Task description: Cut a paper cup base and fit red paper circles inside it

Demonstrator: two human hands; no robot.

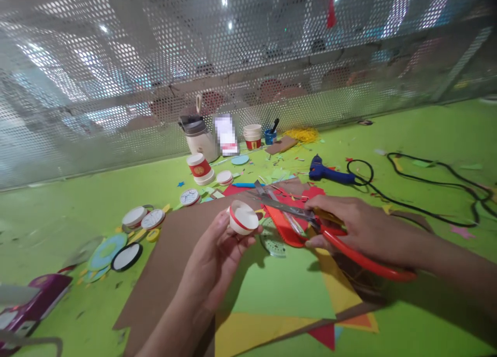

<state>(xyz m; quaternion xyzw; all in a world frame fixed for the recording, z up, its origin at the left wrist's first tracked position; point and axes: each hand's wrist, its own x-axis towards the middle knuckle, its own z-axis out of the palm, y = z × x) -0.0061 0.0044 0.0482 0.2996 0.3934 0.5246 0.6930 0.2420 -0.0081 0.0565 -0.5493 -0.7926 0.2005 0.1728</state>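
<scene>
My left hand [212, 256] pinches a short cut piece of white paper cup with a red rim band [243, 218], held above the brown card sheet [174, 253]. My right hand [357, 225] grips red-handled scissors [310, 220]; the metal blades point left toward the cup piece, their tips just behind it. Under both hands lie overlapping sheets of coloured paper: green [287, 284], yellow [248, 331] and red [287, 227].
A blue glue gun [328, 173] and its looping black cord [427, 183] lie to the right. Paper cups [200, 168], cut cup rims [134, 217], paper discs [126, 256] and scraps scatter on the green table. A perforated metal screen [248, 62] closes the back. A purple device [34, 300] sits at bottom left.
</scene>
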